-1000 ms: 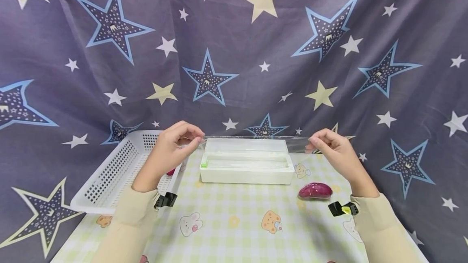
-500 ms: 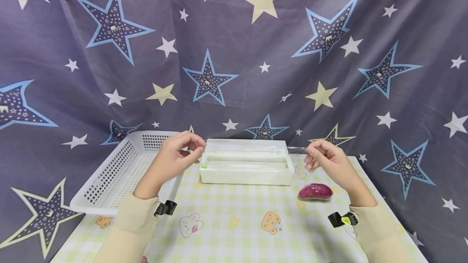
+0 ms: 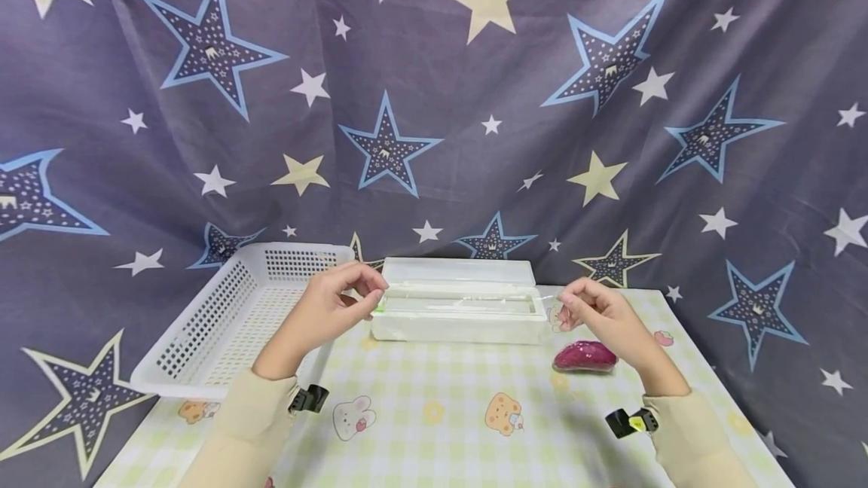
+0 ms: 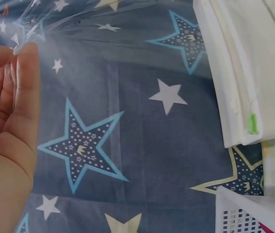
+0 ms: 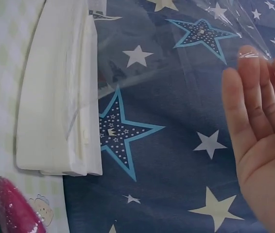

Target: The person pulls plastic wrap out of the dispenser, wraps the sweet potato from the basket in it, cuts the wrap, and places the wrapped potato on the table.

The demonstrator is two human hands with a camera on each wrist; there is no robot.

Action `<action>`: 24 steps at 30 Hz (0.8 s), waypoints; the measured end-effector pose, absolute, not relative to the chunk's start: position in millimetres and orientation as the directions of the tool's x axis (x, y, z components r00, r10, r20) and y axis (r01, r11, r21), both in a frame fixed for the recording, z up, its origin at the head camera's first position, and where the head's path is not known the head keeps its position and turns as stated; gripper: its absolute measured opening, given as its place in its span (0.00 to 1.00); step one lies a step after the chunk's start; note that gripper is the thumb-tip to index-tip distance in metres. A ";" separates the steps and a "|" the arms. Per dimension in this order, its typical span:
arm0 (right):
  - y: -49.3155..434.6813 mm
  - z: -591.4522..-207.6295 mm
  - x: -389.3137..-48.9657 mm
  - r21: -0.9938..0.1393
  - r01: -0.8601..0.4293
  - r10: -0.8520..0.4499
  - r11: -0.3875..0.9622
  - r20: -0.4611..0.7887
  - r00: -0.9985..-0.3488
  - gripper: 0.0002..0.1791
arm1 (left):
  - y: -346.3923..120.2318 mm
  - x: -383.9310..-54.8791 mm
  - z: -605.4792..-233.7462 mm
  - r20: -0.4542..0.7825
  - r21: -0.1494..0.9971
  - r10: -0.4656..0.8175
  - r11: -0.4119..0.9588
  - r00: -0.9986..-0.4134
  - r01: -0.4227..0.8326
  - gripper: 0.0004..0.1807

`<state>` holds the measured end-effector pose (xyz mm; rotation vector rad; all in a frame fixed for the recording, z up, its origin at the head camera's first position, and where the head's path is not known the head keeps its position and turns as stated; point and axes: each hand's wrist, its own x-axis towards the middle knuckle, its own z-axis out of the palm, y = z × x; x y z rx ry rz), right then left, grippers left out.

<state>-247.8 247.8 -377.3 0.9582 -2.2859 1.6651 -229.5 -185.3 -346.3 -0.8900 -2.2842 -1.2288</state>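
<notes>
Clear cling film [image 3: 461,295] stretches between my two hands, low across a white cling film dispenser [image 3: 461,328] whose lid [image 3: 461,271] stands raised at the back. My left hand [image 3: 339,306] pinches the film's left corner between thumb and index finger, beside the green slider at the dispenser's left end. At the other end, my right hand [image 3: 606,316] pinches the right corner. In the right wrist view the film [image 5: 234,24] runs from those fingertips back toward the dispenser. A glossy purple oblong vegetable [image 3: 585,356] lies on the table below my right hand.
A white perforated plastic basket [image 3: 197,337] stands on the left, partly behind my left forearm. The checked tablecloth [image 3: 434,443] carries cartoon animals. A dark curtain [image 3: 434,59] printed with stars hangs right behind the table.
Both hands have come down, the right one also slightly inward. The film between them has dropped from above the raised lid to across the dispenser's opening.
</notes>
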 end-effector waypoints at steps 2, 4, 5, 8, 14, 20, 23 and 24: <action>248.5 -380.0 -248.8 -0.799 -0.568 -0.401 0.197 0.463 -0.790 0.05 | -187.9 -232.3 -350.6 0.592 0.593 0.352 0.419 -0.724 0.688 0.10; 249.4 -383.0 -249.9 -0.795 -0.565 -0.404 0.219 0.454 -0.794 0.06 | -190.6 -234.2 -355.4 0.584 0.594 0.360 0.421 -0.727 0.686 0.10; 250.0 -384.7 -250.2 -0.794 -0.563 -0.406 0.229 0.448 -0.797 0.06 | -191.8 -234.8 -357.7 0.582 0.593 0.364 0.423 -0.727 0.685 0.10; 252.1 -390.5 -250.5 -0.795 -0.548 -0.406 0.260 0.425 -0.809 0.07 | -194.2 -235.5 -365.6 0.578 0.590 0.376 0.421 -0.724 0.689 0.10; 254.5 -403.4 -250.9 -0.824 -0.493 -0.413 0.280 0.360 -0.837 0.08 | -196.6 -232.3 -383.0 0.537 0.632 0.388 0.403 -0.749 0.662 0.10; 252.8 -415.5 -252.2 -0.838 -0.471 -0.439 0.276 0.326 -0.837 0.06 | -198.1 -230.7 -396.3 0.489 0.666 0.399 0.403 -0.776 0.627 0.10; 252.1 -421.8 -252.7 -0.846 -0.450 -0.442 0.287 0.300 -0.845 0.06 | -198.5 -230.5 -401.4 0.468 0.669 0.404 0.418 -0.786 0.614 0.10; 251.9 -424.1 -252.9 -0.849 -0.440 -0.442 0.293 0.288 -0.849 0.07 | -198.6 -230.5 -403.3 0.462 0.670 0.408 0.421 -0.788 0.611 0.10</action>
